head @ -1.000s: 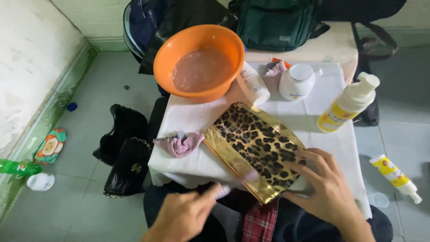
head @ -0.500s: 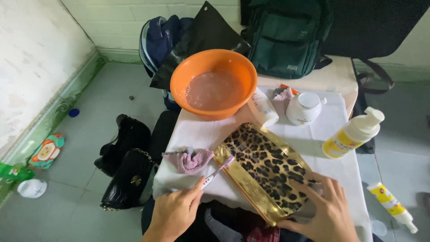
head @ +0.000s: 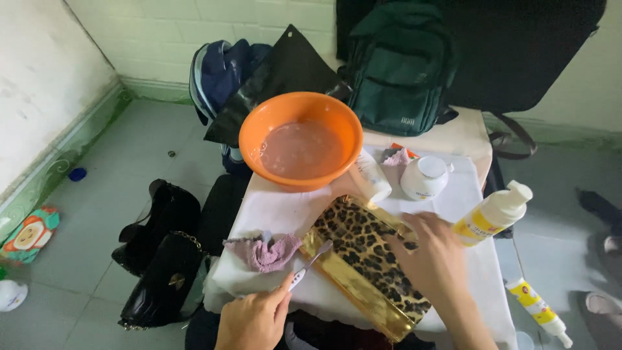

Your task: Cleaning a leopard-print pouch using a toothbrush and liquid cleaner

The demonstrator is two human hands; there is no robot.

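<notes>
Head view: the left hand (head: pixel 254 319) pinches a toothbrush (head: pixel 310 264), bristles on the gold edge of the leopard-print pouch (head: pixel 369 262), lying at the bench (head: pixel 285 206) front. The right hand (head: pixel 433 256) lies flat on it, holding nothing. Scrubbing looks barely begun. At 12 o'clock the orange basin (head: pixel 300 139) crowds in; room remains at 3 o'clock.

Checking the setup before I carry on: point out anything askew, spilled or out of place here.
The white lotion bottle lies tipped on its side against the orange basin. A yellow-and-white tube lies on the floor right of the table. The leopard-print clutch sits diagonally across the cloth. No spill shows.
</notes>
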